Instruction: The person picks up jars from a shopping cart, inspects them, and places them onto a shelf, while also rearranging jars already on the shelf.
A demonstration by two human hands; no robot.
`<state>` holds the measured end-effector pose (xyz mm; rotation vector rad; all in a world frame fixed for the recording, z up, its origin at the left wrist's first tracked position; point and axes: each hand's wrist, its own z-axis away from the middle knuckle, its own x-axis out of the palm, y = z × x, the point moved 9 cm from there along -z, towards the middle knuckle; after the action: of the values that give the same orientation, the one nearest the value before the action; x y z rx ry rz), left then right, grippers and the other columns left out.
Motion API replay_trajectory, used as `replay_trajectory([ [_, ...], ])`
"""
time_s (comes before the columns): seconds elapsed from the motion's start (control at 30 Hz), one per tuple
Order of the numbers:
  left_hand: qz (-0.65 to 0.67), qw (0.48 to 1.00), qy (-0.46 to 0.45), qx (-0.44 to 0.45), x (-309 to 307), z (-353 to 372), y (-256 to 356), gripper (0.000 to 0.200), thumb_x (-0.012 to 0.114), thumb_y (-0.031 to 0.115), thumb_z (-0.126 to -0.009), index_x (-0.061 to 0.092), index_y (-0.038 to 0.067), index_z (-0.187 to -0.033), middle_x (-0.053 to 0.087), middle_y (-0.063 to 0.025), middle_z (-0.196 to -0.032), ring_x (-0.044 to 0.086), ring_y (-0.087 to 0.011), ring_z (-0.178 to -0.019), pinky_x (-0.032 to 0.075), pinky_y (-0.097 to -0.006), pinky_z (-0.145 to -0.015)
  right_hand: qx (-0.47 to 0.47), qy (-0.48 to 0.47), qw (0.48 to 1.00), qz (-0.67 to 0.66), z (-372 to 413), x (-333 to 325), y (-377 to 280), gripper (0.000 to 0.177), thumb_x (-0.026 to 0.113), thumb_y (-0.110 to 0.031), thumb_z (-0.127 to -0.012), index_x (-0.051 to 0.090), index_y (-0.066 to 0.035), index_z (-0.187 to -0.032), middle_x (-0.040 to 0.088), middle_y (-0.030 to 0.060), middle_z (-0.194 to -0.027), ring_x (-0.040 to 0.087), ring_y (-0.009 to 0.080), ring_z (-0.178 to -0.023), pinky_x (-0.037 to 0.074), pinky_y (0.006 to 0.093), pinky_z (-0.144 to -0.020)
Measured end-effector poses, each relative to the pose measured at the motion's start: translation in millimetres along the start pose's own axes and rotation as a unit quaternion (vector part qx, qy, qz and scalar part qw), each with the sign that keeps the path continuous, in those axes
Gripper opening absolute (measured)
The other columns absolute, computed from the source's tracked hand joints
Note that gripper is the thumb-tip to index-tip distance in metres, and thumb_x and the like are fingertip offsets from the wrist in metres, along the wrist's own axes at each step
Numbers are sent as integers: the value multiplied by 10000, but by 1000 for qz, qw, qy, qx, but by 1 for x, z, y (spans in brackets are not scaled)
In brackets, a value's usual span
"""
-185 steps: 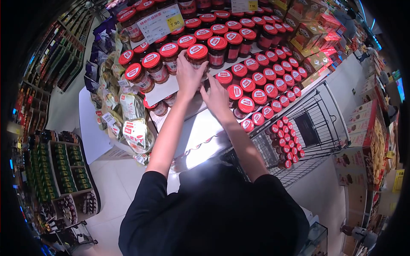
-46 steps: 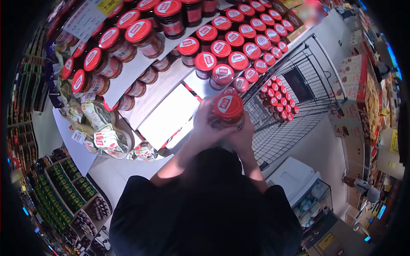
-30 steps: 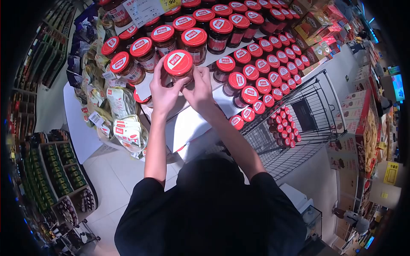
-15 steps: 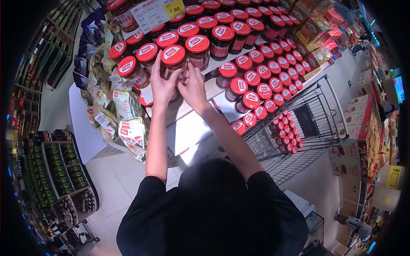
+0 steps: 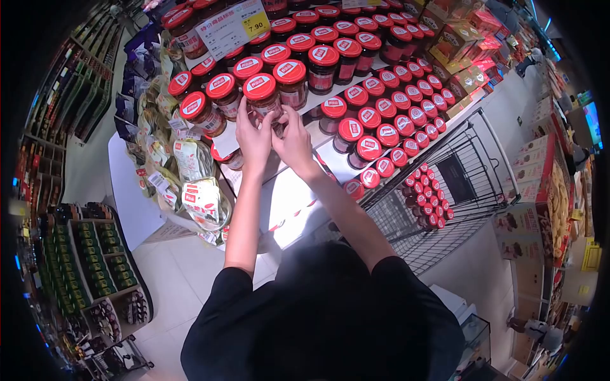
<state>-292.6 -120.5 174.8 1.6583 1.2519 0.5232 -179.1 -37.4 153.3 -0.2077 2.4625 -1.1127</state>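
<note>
A glass jar with a red lid [image 5: 259, 87] stands upright at the front edge of the upper display tier. My left hand [image 5: 255, 141] has its fingers around the jar's left and front side. From the right, my right hand [image 5: 294, 141] presses its bent fingers against the lower front of the same jar. Both hands are closed on it, and their fingers hide much of its glass. Close on the right is a similar jar [image 5: 290, 73], and another jar [image 5: 222, 87] sits to the left.
Rows of red-lidded jars [image 5: 387, 134] fill the lower tier at right. A price sign [image 5: 232, 26] stands behind the front jars. Bagged packets [image 5: 190, 159] hang at left. A shopping cart [image 5: 438, 235] with several jars is at the right.
The view has shifted slightly. My left fingertips have slid from beside the lid down to the jar's body, and my right fingers sit lower too. The jar stays in the front row.
</note>
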Motion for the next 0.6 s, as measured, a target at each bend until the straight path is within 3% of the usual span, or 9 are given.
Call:
replay_trajectory([
  [0.17,-88,994,29,55,-2,5,-2,681,779,137,-879,456,-19,-1458,638,-203,-1211,664,-264,-1016,538,-371,-886,8,-29,1000,-7,64,-33,3,605,787,-106,-824,505,-42,-1355,622,88,-981,579,162,-617,509,314,-591],
  [0.2,-58,998,12,24,-1,6,4,709,777,140,-887,419,-35,-1473,640,-207,-1233,655,-256,-1016,524,-383,-905,30,-50,998,-33,81,-39,5,604,784,-90,-824,505,-44,-1358,624,82,-979,578,153,-624,507,301,-595],
  [0.3,-24,999,15,42,-1,17,0,785,761,128,-904,310,-58,-1518,563,-276,-1379,606,-328,-1250,478,-393,-1043,38,-92,993,-69,137,-69,-1,595,769,-44,-829,506,-42,-1363,630,70,-998,589,124,-673,504,261,-617],
  [0.33,-16,999,4,37,-2,25,11,787,750,117,-909,295,-55,-1528,515,-304,-1431,534,-355,-1352,433,-407,-1104,51,-93,993,-51,155,-81,1,558,765,-38,-830,527,-43,-1335,635,71,-972,605,130,-692,510,264,-626],
  [0.37,-14,998,15,54,-4,35,7,747,722,88,-917,304,-55,-1519,507,-303,-1447,523,-344,-1360,415,-418,-1117,66,-95,993,-33,173,-93,6,521,761,-32,-832,547,-44,-1307,641,72,-947,621,136,-710,516,267,-635],
  [0.43,-23,997,38,63,-9,64,30,682,679,44,-924,325,-50,-1499,523,-287,-1432,536,-336,-1334,392,-424,-1133,-9,-65,998,21,208,-119,17,359,755,-16,-830,630,-45,-1165,651,66,-839,636,156,-658,519,274,-596],
  [0.5,22,997,48,59,-2,102,38,622,643,9,-923,352,-38,-1471,549,-268,-1396,563,-327,-1282,389,-431,-1131,29,-67,997,1,230,-151,20,303,747,-18,-834,650,-49,-1119,642,63,-823,619,153,-625,515,279,-577],
  [0.6,46,993,-45,95,40,171,49,590,622,-8,-927,357,-7,-1454,577,-216,-1317,570,-287,-1248,395,-419,-1113,78,-64,995,-4,249,-190,35,195,743,-14,-837,681,-45,-1019,639,60,-769,602,156,-563,499,281,-532],
])
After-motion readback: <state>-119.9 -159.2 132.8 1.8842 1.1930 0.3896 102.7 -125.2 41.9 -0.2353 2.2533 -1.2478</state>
